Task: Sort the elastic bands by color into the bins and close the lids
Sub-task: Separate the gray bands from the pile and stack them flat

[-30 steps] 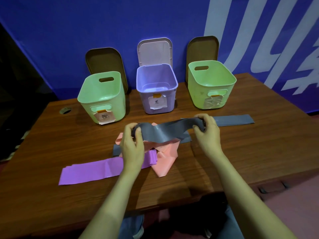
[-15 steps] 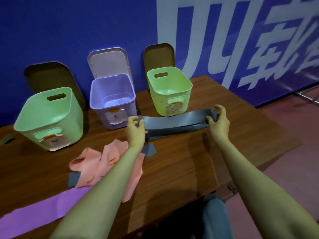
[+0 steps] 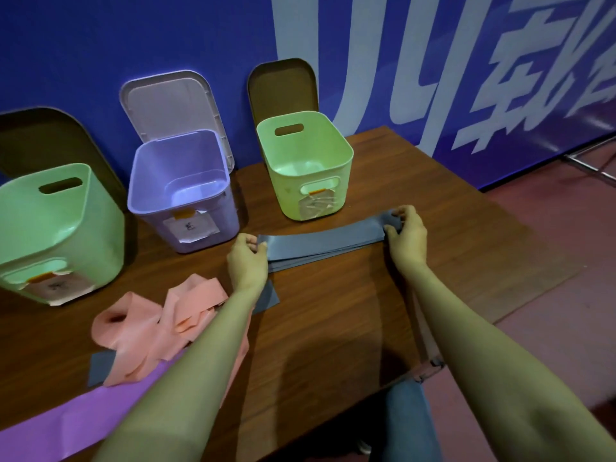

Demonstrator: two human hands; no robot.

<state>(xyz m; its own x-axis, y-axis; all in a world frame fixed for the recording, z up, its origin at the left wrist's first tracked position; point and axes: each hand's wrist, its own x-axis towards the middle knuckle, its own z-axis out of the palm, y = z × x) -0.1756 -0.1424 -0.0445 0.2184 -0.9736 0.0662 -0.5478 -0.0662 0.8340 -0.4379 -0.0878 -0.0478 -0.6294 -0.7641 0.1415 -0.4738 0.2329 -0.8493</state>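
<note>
You're holding the grey band (image 3: 323, 236) out flat between both hands, low over the table (image 3: 333, 328) toward its back edge, just in front of the right green bin (image 3: 310, 155). Your left hand (image 3: 248, 261) pinches one folded end, and your right hand (image 3: 406, 236) has its fingers curled round the other. It's a smooth, rubbery strip, doubled into layers. The pink band (image 3: 150, 331) sits crumpled near the left edge, and the purple band (image 3: 66, 425) lies flat at the front-left corner. The rounded plastic bins line the back edge, with the purple bin (image 3: 180, 181) in the middle and the left green bin (image 3: 56, 228) beside it. All are open, with their lids (image 3: 170, 101) propped upright behind them.
</note>
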